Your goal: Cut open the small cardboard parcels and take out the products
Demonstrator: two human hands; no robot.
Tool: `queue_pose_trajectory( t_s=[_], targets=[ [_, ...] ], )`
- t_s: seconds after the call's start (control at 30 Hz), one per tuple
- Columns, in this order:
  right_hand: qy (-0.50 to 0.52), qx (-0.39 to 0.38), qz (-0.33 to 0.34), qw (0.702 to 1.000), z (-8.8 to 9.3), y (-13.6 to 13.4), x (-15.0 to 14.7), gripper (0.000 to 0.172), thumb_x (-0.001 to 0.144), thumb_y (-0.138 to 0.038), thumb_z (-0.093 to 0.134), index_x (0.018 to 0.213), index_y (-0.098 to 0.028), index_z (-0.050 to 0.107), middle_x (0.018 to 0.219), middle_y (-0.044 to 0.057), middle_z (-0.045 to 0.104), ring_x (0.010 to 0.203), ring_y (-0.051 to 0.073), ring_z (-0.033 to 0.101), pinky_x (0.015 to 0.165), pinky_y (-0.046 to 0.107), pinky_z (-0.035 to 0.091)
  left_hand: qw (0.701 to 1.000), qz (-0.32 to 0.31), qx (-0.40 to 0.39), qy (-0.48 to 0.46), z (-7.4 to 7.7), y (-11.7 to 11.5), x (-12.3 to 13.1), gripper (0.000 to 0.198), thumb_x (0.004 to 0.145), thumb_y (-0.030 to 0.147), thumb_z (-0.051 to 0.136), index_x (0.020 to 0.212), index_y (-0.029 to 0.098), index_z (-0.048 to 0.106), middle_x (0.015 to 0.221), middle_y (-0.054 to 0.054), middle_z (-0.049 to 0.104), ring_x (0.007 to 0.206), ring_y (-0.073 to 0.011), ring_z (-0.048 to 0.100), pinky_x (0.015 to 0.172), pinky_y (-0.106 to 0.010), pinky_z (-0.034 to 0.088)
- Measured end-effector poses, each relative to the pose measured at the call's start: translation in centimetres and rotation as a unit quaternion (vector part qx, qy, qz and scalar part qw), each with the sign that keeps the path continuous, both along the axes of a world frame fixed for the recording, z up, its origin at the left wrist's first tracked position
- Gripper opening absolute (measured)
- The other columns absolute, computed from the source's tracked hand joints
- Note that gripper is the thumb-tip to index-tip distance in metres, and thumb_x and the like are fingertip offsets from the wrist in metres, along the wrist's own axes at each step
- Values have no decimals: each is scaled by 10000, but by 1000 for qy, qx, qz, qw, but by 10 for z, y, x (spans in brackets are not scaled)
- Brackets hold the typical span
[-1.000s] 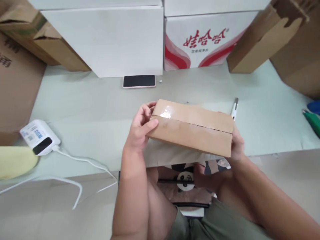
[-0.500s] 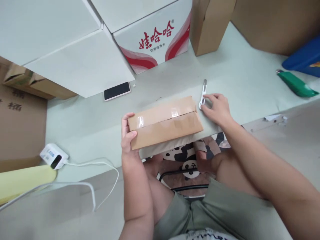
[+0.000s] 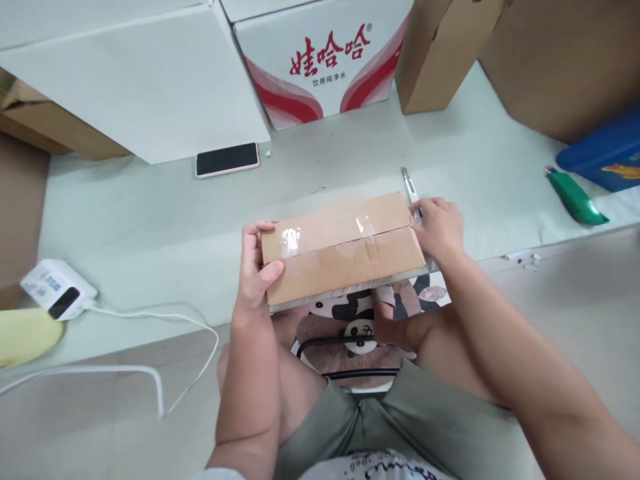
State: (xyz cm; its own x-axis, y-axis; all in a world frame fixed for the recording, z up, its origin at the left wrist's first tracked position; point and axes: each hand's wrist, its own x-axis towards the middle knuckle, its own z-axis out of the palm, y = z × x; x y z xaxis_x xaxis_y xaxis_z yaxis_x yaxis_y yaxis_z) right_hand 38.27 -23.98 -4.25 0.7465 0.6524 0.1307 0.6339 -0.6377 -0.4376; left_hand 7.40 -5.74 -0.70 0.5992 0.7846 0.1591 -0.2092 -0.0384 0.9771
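A narrow, closed cardboard box point(image 3: 345, 250) with shiny clear tape along its top seam rests at the table's front edge. My left hand point(image 3: 257, 263) grips its left end, thumb on the top face and fingers curled round the far corner. Close against the right end is my right hand point(image 3: 440, 230), its fingers closed over the handle of a white utility knife point(image 3: 409, 183). The knife's metal tip points away from me. My right thumb is partly hidden beside the box, and whether it presses on the cardboard I cannot tell.
A phone point(image 3: 227, 160) lies before stacked white cartons point(image 3: 320, 73). At the left are a white device point(image 3: 57, 287) with a cable point(image 3: 165, 317) and a yellow object point(image 3: 30, 337). A green comb-like item point(image 3: 575, 197) and a blue container point(image 3: 605, 157) sit at the right.
The utility knife has turned, its tip swinging left, with my right hand still at its handle. The box has shifted right toward that hand. The camera view has also moved.
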Motion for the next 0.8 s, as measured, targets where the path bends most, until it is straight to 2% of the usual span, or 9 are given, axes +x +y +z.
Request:
queue_pose_trajectory(
  t_s=[0.07, 0.2, 0.3, 0.4, 0.47, 0.53, 0.67, 0.77, 0.8],
  targets=[
    [22, 16, -21, 999, 0, -2, 5, 230, 828, -347, 604, 1008, -233, 692, 1084, 155, 725, 993, 353, 651, 949, 571, 521, 1000, -6, 5, -1, -1, -2, -2, 709, 633, 598, 941, 1164, 290, 585, 1280, -71, 584, 1121, -277, 604, 930, -377, 513],
    [125, 107, -96, 982, 5, -3, 7, 411, 761, -328, 623, 1168, -276, 608, 905, 64, 699, 739, 257, 634, 793, 492, 558, 1000, -13, 18, -6, 0, -3, -2, 703, 627, 588, 950, 1151, 279, 596, 1276, -80, 586, 1183, -301, 579, 992, -402, 501],
    [270, 252, -121, 921, 12, 1, 2, 479, 761, -341, 544, 1240, -332, 543, 827, 8, 635, 591, 194, 565, 590, 382, 512, 999, -15, 37, -3, 1, -4, -3, 670, 647, 606, 931, 1142, 268, 633, 1261, -88, 596, 1181, -303, 575, 979, -400, 518],
    [377, 368, -92, 845, 19, 4, -1, 428, 724, -384, 510, 1143, -316, 559, 802, -10, 578, 613, 168, 598, 573, 330, 512, 999, -20, 50, -1, 2, -6, -3, 679, 671, 665, 891, 1182, 284, 657, 1277, -88, 604, 1143, -292, 589, 922, -388, 542],
    [391, 404, -62, 825, 24, 5, -2, 384, 712, -409, 528, 1079, -302, 571, 808, -8, 576, 704, 174, 655, 623, 323, 542, 998, -22, 55, -6, 2, -7, -3, 721, 655, 711, 880, 1204, 301, 655, 1300, -85, 606, 1157, -297, 590, 912, -389, 547],
    [372, 423, -61, 824, 30, 4, -5, 349, 710, -386, 592, 1048, -299, 575, 800, -17, 580, 724, 164, 654, 632, 304, 537, 998, -26, 53, -7, 2, -7, -2, 748, 636, 729, 886, 1208, 307, 652, 1304, -85, 603, 1149, -299, 590, 903, -391, 544],
    [339, 484, -138, 795, 49, 5, -17, 232, 742, -302, 709, 941, -257, 598, 650, -67, 487, 560, 98, 506, 540, 219, 442, 998, -49, 43, -7, 4, -9, 1, 729, 660, 707, 883, 1206, 295, 630, 1204, -86, 587, 978, -256, 580, 801, -376, 526],
    [309, 564, -165, 748, 72, 2, -32, 51, 852, -271, 609, 875, -226, 608, 537, -97, 374, 449, 73, 353, 443, 179, 316, 995, -90, 49, 3, 7, -13, 1, 683, 735, 697, 824, 1230, 302, 567, 1146, -63, 554, 916, -223, 552, 741, -349, 513],
    [302, 595, -168, 726, 80, 0, -38, 56, 867, -250, 558, 853, -220, 603, 515, -103, 342, 428, 68, 305, 422, 172, 276, 993, -105, 54, 15, 9, -15, 1, 646, 786, 694, 776, 1248, 309, 541, 1160, -58, 542, 929, -221, 548, 750, -348, 517]
  ],
)
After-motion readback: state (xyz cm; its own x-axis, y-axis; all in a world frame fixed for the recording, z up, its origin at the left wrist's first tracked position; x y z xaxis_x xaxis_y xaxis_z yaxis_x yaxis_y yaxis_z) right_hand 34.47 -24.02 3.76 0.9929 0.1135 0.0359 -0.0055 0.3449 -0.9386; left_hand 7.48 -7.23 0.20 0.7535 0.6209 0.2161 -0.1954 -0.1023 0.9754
